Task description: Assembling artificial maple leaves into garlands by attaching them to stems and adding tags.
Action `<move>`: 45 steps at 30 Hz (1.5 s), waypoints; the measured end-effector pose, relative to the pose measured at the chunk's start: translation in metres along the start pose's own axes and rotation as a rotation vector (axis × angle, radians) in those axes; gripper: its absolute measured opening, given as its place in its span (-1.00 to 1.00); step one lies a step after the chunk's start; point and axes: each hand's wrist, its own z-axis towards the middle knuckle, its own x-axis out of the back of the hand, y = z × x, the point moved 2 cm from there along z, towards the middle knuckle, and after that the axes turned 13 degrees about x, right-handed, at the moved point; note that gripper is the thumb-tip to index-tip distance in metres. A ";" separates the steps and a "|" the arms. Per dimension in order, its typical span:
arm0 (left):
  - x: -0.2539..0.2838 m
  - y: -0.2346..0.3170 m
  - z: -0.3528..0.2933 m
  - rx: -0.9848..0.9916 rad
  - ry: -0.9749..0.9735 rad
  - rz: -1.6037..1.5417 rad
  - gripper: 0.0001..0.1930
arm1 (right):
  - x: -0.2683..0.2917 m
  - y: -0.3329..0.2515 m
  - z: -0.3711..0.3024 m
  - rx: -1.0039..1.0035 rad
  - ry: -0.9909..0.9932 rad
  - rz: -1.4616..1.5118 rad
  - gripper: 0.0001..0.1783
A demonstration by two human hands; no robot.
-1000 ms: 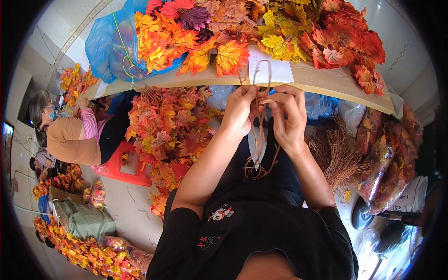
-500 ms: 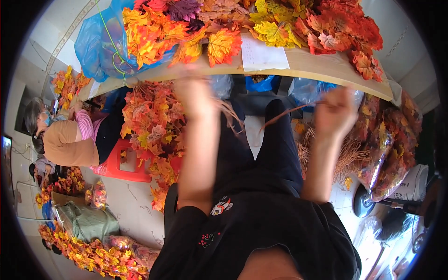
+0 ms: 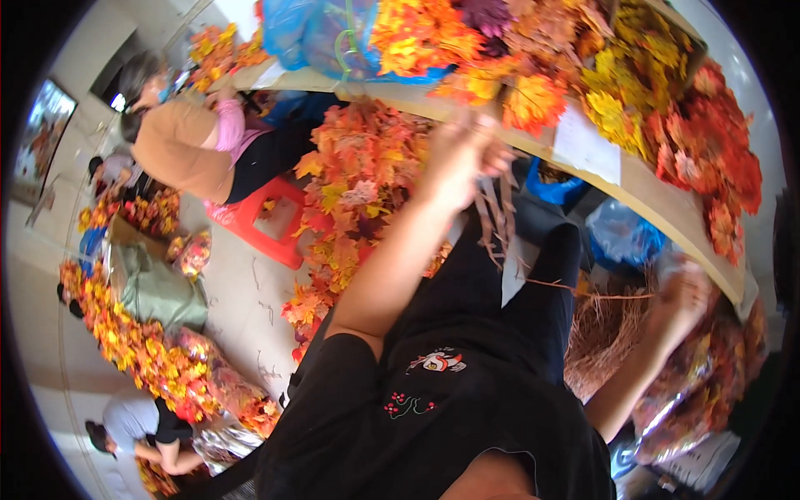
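My left hand (image 3: 462,162) is raised at the table's front edge, fingers closed, with several thin brown strands (image 3: 500,221) hanging below them over my lap. Blur hides its exact grip. My right hand (image 3: 682,296) is out to the right, below the table edge, its fingers closed and smeared by motion. A single thin brown stem (image 3: 596,293) stretches from above my thighs to the right hand's fingers. Below that stem lies a large bundle of similar brown stems (image 3: 612,333). Left of my left forearm hangs a thick mass of orange and red artificial maple leaves (image 3: 358,200).
On the table (image 3: 667,212) lie yellow leaves (image 3: 642,67), red leaves (image 3: 708,158) and a white paper sheet (image 3: 587,143). A co-worker (image 3: 187,146) sits on a red stool (image 3: 267,225) at left. Another person (image 3: 137,425) bends over at lower left. Bagged leaves (image 3: 692,392) stand at right.
The view has turned, so the table now slants down to the right. My hands are farther apart, the right one lower and outward, with the single stem stretched toward it.
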 end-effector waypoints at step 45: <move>0.244 0.156 -0.059 -0.576 0.482 -0.586 -0.92 | 0.020 0.039 -0.016 -0.066 -0.788 -0.047 -0.74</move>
